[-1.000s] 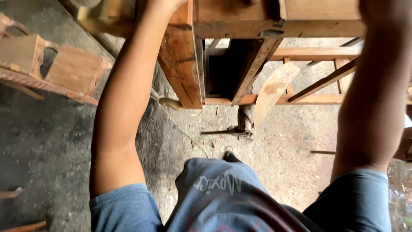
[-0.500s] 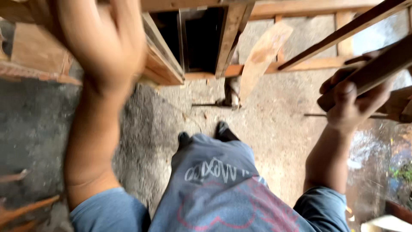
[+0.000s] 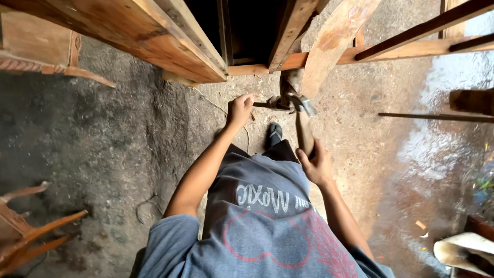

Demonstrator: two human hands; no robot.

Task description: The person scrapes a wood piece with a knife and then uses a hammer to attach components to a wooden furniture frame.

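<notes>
the right hand (image 3: 315,166) is clenched around the wooden handle of a hammer (image 3: 303,123), gripping it near the lower end. the handle runs up and away from the body, and the metal head shows at its top, close to the foot of a slanting plank (image 3: 334,46). the left hand (image 3: 240,109) is stretched down toward the floor (image 3: 103,149), fingers curled loosely; it reaches toward a small dark object (image 3: 267,104) lying on the ground just left of the hammer head. whether the fingers touch that object or grasp anything cannot be told. between the two hands, a dark shoe (image 3: 274,135) shows below the hem of a blue shirt (image 3: 262,226) with pale lettering and a red outline on it.

above the hands stands a wooden frame (image 3: 154,36) of thick reddish beams, with a dark opening in the middle. thinner rails (image 3: 411,49) run off to the right from it. the plank leans against this frame, its lower end just beside the hammer head. the floor is rough grey concrete, darker on the left and wet and shining on the right. a carved chair piece (image 3: 31,226) lies at the lower left, and another wooden piece (image 3: 46,51) sits at the upper left. a thin rod (image 3: 437,117) lies across the wet patch on the right.
</notes>
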